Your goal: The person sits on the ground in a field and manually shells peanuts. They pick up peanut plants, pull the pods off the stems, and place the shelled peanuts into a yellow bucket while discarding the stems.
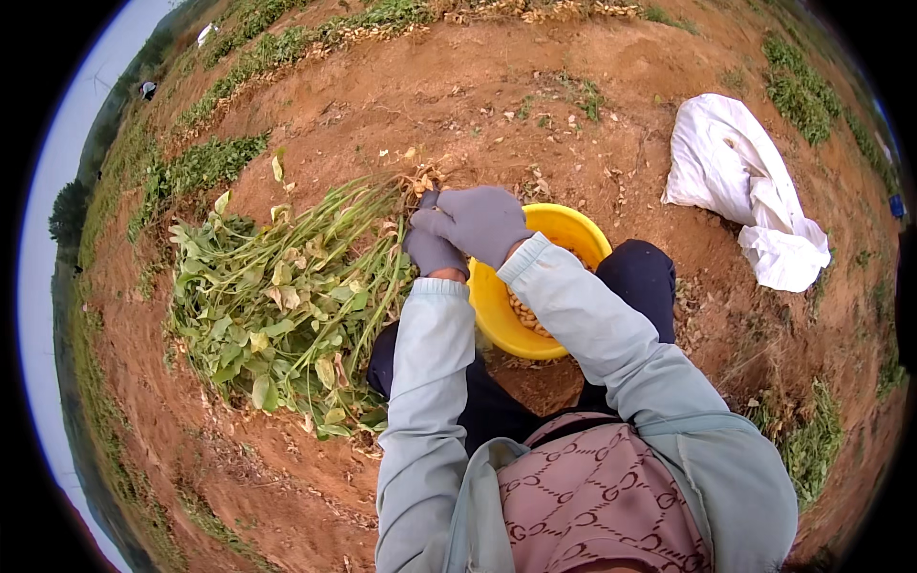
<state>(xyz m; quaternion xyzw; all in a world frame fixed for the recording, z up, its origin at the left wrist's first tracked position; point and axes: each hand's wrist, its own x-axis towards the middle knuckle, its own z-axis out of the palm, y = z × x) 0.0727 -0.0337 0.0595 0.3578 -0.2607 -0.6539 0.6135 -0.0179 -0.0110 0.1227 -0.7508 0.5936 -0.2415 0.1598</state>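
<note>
My two hands, in grey gloves, are close together at the root end of some uprooted peanut plants. My left hand (435, 247) is closed around the stems just below the roots. Over it lies my right hand (487, 218), its fingers bent towards the roots; what they hold is hidden. A cluster of peanut pods (423, 183) sticks out beyond my fingers. The leafy peanut plants (286, 308) spread over the soil to the left. Under my right wrist stands a yellow plastic tub (494, 315) between my legs, with loose peanuts (529, 315) in it.
A white woven sack (723, 165) lies crumpled on the reddish soil at the right. Rows of pulled plants (272, 54) with pods run across the far ground. Another person (147, 90) is far off at the upper left. My knees flank the tub.
</note>
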